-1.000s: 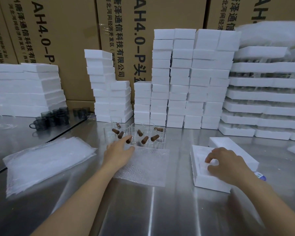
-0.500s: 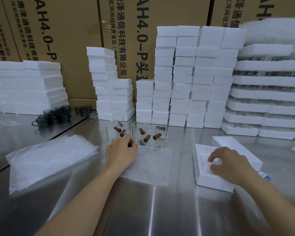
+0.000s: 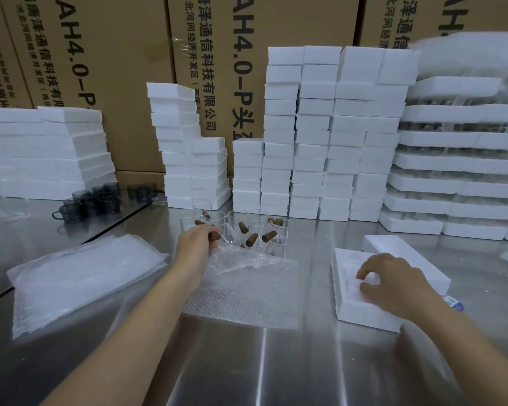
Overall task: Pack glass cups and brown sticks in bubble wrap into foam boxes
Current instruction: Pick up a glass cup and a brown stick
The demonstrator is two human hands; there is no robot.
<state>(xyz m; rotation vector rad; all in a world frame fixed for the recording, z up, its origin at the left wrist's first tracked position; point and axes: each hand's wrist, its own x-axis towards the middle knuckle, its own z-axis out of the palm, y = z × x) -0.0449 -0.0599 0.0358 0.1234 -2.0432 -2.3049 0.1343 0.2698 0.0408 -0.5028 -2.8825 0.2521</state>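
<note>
Several clear glass cups with brown sticks in them stand in a cluster on the steel table. My left hand grips one tilted glass cup at the cluster's near left; a brown stick shows at my fingers. Just below lies a bubble wrap sheet, its far left corner lifted off the table. My right hand rests in the hollow of an open foam box at the right, with fingers loosely curled. The box lid lies behind it.
A stack of bubble wrap sheets lies at the left. Piles of white foam boxes and cardboard cartons line the back. Dark cups stand at the far left. Foam trays of glasses are stacked at the right.
My left hand closed on a cup at the cluster's near edge and tipped it toward the bubble wrap, whose far corner lifted. My right hand stayed in the foam box.
</note>
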